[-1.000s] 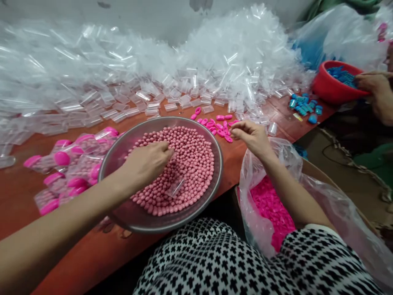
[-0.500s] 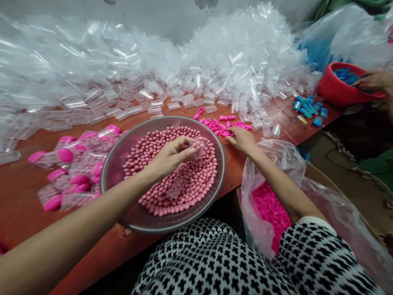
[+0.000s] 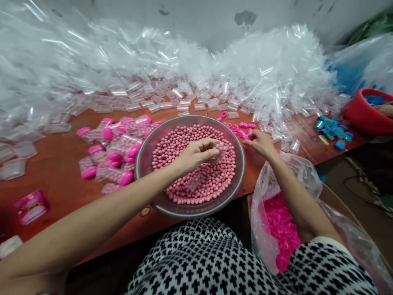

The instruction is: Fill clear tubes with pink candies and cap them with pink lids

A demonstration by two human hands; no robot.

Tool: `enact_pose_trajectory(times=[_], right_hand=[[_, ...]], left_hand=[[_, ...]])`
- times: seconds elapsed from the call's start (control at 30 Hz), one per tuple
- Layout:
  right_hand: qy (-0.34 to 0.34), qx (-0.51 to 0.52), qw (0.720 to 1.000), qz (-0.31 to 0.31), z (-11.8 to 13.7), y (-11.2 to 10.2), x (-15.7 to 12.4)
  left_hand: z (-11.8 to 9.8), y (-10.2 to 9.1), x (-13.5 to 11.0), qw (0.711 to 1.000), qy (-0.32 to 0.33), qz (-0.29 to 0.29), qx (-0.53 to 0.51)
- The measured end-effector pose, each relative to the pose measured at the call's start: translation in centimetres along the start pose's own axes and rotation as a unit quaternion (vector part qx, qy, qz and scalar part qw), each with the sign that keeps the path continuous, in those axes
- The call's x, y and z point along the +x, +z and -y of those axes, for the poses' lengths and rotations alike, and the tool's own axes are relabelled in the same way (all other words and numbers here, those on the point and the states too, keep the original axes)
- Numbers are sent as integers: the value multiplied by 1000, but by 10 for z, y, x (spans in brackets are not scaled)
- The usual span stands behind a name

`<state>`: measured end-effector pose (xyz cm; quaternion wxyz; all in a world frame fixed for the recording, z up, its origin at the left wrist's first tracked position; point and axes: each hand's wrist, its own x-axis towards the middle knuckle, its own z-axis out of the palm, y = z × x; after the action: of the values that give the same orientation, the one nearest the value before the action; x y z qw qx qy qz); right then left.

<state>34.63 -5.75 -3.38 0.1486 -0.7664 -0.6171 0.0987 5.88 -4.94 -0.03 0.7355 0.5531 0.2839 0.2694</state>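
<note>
A metal bowl [image 3: 144, 157] full of pink beads [image 3: 184, 143] stands on the red-brown table. My left hand [image 3: 196, 153] hovers over the beads, its fingers pinched on a small clear container [image 3: 220, 150] with beads in it. A second clear container [image 3: 193, 182] lies on the beads below. My right hand [image 3: 260, 142] rests just right of the bowl among loose bright pink caps [image 3: 242, 128], fingers curled on one; what is inside them is hard to see.
Filled, pink-capped containers [image 3: 118, 153] lie left of the bowl. A huge heap of empty clear containers [image 3: 172, 73] fills the back. A bag of pink caps [image 3: 281, 229] sits at my right knee. Another person's hand [image 3: 386, 108] reaches into a red bowl [image 3: 365, 116] beside blue caps [image 3: 333, 129].
My left hand rose from the beads holding a filled clear container. My right hand dropped onto the pink caps beside the bowl. The camera view shifted left.
</note>
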Motion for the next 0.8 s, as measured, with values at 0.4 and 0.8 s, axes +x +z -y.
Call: enact_pose_trajectory(times=[0.4, 0.8], right_hand=[[-190, 423, 886, -6, 103, -43, -65], [-238, 325, 914, -48, 94, -39, -69]], left_hand=[[3, 3, -3, 988, 116, 11, 102], [-5, -2, -8, 946, 208, -71, 239]])
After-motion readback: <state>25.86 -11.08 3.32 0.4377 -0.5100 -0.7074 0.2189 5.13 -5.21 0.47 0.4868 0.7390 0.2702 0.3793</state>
